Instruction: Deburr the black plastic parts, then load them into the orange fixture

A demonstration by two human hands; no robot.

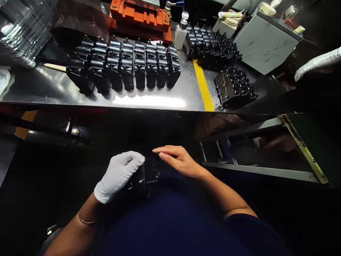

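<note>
left hand (118,176) white glove; held part (146,174) black; orange jig (140,14); yellow stripe (204,85)

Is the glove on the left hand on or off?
On: a white glove covers the left hand, which grips a black plastic part; the right hand is bare.

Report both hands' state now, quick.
Left hand: closed, gloved, holding a small black plastic part.
Right hand: bare, open, empty, fingertips near the part.

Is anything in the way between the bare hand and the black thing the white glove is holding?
Nothing visible is. The bare right hand sits near the black plastic part held in the white-gloved left hand, with a small gap.
</note>
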